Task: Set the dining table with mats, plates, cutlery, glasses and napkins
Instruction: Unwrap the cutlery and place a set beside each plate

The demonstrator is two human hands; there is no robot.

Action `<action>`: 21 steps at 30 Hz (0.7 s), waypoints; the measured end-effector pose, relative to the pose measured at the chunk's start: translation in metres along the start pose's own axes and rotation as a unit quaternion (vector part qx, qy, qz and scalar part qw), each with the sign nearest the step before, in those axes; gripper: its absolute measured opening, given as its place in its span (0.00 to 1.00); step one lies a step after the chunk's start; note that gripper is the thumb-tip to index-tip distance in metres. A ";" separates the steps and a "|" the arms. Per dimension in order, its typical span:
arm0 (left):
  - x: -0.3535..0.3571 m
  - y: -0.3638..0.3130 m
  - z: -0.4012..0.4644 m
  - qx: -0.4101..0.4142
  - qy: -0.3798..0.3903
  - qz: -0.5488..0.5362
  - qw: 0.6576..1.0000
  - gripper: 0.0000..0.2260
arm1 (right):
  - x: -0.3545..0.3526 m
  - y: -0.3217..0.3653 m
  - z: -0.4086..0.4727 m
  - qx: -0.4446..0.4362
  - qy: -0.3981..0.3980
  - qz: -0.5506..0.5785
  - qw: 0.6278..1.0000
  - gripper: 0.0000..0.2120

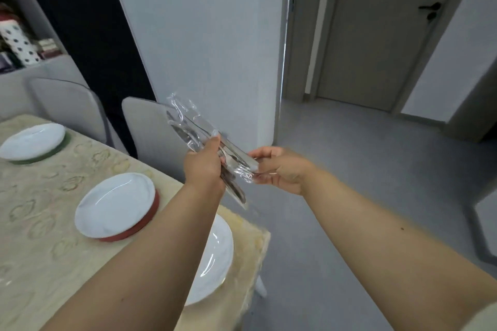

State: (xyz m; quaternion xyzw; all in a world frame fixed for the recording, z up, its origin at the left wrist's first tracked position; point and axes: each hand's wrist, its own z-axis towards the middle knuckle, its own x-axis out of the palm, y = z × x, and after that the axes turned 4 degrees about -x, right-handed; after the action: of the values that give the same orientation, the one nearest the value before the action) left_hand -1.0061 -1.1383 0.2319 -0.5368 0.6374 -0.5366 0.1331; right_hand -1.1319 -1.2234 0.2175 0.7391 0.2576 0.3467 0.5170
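Observation:
My left hand point(205, 166) grips a bundle of steel cutlery in clear plastic wrap point(188, 129), held in the air past the table's far corner. My right hand point(279, 169) pinches the wrap's near end. On the table's beige patterned cloth point(40, 223) stand three white plates: one on a green mat point(33, 141), one on a red mat point(115, 204), and one near the corner point(215, 255), partly hidden by my left forearm.
Two grey chairs point(72, 105) point(150, 129) stand along the table's far side. A white wall corner point(215, 48) rises behind them. To the right lie grey floor point(363, 183) and a closed door point(382, 29). A shelf with boxes point(18, 43) sits at far left.

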 end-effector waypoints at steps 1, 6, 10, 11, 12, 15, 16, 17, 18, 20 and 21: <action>0.000 -0.007 0.013 0.009 -0.019 -0.014 1.000 0.10 | 0.001 0.006 0.016 0.006 0.022 -0.003 1.000 0.14; 0.003 -0.042 0.073 0.040 -0.090 -0.095 0.991 0.07 | 0.002 0.033 0.099 0.007 0.108 -0.039 0.993 0.17; 0.017 -0.059 0.113 0.080 -0.165 -0.148 0.972 0.06 | -0.002 0.056 0.173 -0.021 0.166 -0.077 0.983 0.15; 0.021 -0.062 0.125 0.090 -0.192 -0.158 0.964 0.07 | -0.002 0.063 0.191 -0.026 0.187 -0.093 0.978 0.15; 0.025 -0.065 0.136 0.102 -0.219 -0.170 0.955 0.07 | -0.002 0.070 0.209 -0.034 0.206 -0.114 0.971 0.15; 0.040 -0.075 0.162 0.138 -0.291 -0.190 0.927 0.09 | 0.001 0.091 0.257 -0.071 0.251 -0.171 0.950 0.15; 0.044 -0.079 0.169 0.149 -0.309 -0.201 0.918 0.10 | 0.005 0.097 0.272 -0.088 0.265 -0.198 0.940 0.14; 0.045 -0.082 0.176 0.160 -0.326 -0.212 0.907 0.10 | 0.009 0.102 0.285 -0.103 0.279 -0.223 0.928 0.12; 0.046 -0.085 0.183 0.167 -0.344 -0.220 0.898 0.09 | 0.014 0.105 0.298 -0.115 0.292 -0.245 0.918 0.10; 0.042 -0.090 0.197 0.174 -0.377 -0.231 0.880 0.07 | 0.025 0.109 0.321 -0.130 0.304 -0.284 0.900 0.05; 0.038 -0.092 0.203 0.178 -0.391 -0.237 0.871 0.06 | 0.031 0.109 0.331 -0.130 0.308 -0.300 0.893 0.02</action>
State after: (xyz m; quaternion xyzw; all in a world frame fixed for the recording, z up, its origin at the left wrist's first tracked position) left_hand -0.8200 -1.2653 0.2441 -0.8050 0.2805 -0.4026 0.3334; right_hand -0.8521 -1.4308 0.2537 0.4085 0.5660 0.4161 0.5828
